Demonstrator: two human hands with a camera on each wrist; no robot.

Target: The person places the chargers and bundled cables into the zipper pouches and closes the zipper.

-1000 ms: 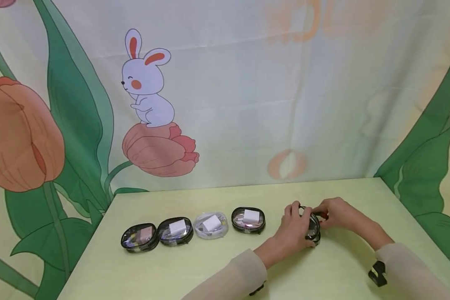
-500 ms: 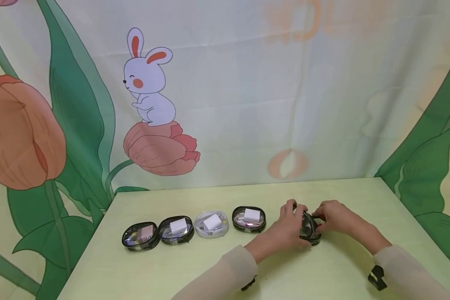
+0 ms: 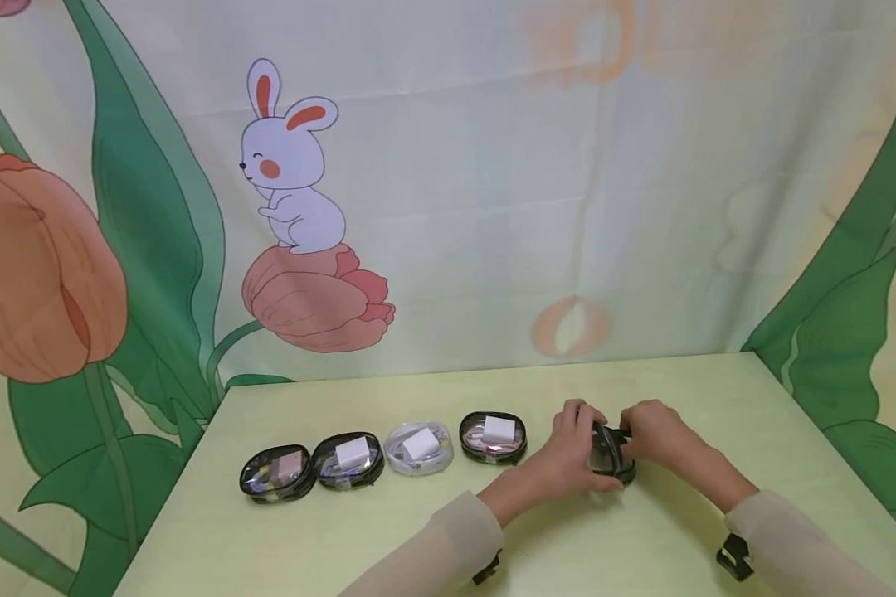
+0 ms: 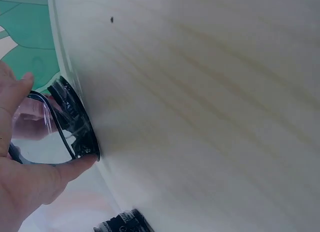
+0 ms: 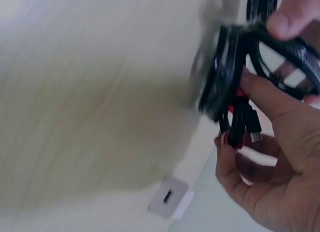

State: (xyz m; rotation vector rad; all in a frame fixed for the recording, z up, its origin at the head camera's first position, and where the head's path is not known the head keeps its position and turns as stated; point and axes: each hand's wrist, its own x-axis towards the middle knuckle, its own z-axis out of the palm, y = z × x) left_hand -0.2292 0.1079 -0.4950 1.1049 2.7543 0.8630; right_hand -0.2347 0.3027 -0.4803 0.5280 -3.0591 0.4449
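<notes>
A small clear pouch with black edging (image 3: 605, 458) stands on the table's right half, its lid lifted. My left hand (image 3: 556, 466) grips it from the left, fingers on the far side and thumb at the near end. At its right side, my right hand (image 3: 664, 438) pinches a coiled black USB cable (image 5: 237, 123) with a red tie, held at the pouch's mouth. A metal plug end pokes out of the coil. How much cable lies inside the pouch cannot be told. Below the right hand, the right wrist view has a white charger plug (image 5: 169, 198) on the table.
Left of my hands, filled pouches lie in a row: a black-edged one (image 3: 478, 450), a white-edged one (image 3: 394, 461), another black-edged one (image 3: 369, 475) and one with a pink charger (image 3: 257, 482). A printed cloth (image 3: 448, 249) hangs behind the table (image 3: 448, 539).
My left hand has shifted slightly left and tilted with the pouch, showing more of it. The right hand has moved in closer over the pouch's right side. The row of pouches stays put.
</notes>
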